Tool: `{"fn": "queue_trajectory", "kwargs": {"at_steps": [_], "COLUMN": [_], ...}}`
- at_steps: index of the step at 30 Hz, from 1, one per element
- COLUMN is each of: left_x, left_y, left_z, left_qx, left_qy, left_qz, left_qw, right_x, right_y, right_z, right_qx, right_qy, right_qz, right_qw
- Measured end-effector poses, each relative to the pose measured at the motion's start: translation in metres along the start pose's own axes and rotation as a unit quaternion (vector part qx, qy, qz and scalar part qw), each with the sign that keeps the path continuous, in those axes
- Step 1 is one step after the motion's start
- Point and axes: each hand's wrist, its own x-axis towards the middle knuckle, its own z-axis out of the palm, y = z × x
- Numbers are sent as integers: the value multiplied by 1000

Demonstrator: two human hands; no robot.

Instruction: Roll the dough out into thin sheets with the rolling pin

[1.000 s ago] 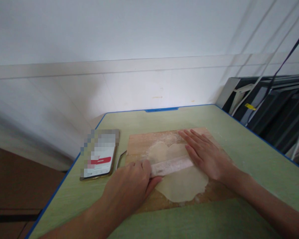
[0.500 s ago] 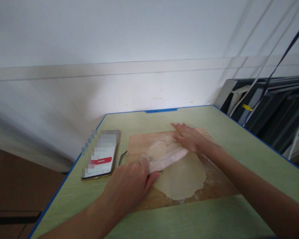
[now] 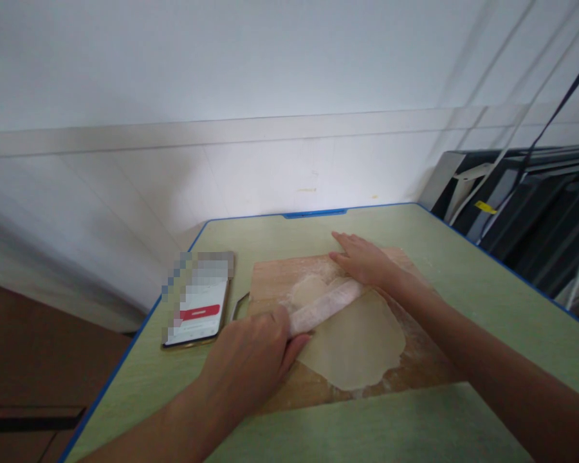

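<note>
A pale, flour-dusted rolling pin (image 3: 325, 307) lies slantwise across a thin sheet of dough (image 3: 357, 347). My left hand (image 3: 251, 347) is closed around the pin's near left end, its thumb stretched along the side. At the far right end, my right hand (image 3: 361, 257) rests its palm on the pin, with the fingers stretched out over the board. The dough has an uneven, roundish outline; part of it shows beyond the pin. Under it is a floured wooden board (image 3: 273, 276), with a curved metal handle (image 3: 240, 305) at its left edge, partly hidden by my left hand.
A phone (image 3: 200, 312) with a lit, partly blurred screen lies left of the board on the light green, blue-edged table (image 3: 400, 424). A white wall (image 3: 260, 167) stands behind. Dark flat panels (image 3: 535, 206) and cables are at the right, beyond the table edge.
The rolling pin stays in nearly the same place on the dough. My right hand's fingers have shifted slightly up and lie flatter. The whole view has moved a little.
</note>
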Motion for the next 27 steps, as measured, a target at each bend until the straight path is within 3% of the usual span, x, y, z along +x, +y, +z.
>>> {"fn": "queue_trajectory", "kwargs": {"at_steps": [6,16,21,27], "left_x": [-4,-10,-7,0], "left_y": [6,12,10,4], "left_z": [5,6,4,0], "left_qx": [41,72,39,12], "left_qy": [21,33,22,-15], "left_qz": [14,43,34,18], "left_qw": [999,996,998,1000], "right_x": [-36,-98,-91,-56], "right_y": [4,17,10,7], "right_z": [-3,7,1,-5], "right_qx": [-3,-29,-21,-19], "right_qy": [3,111,86,-34], "right_qz": [-25,-93,-75,-52], "right_qw": [1000,989,993,998]}}
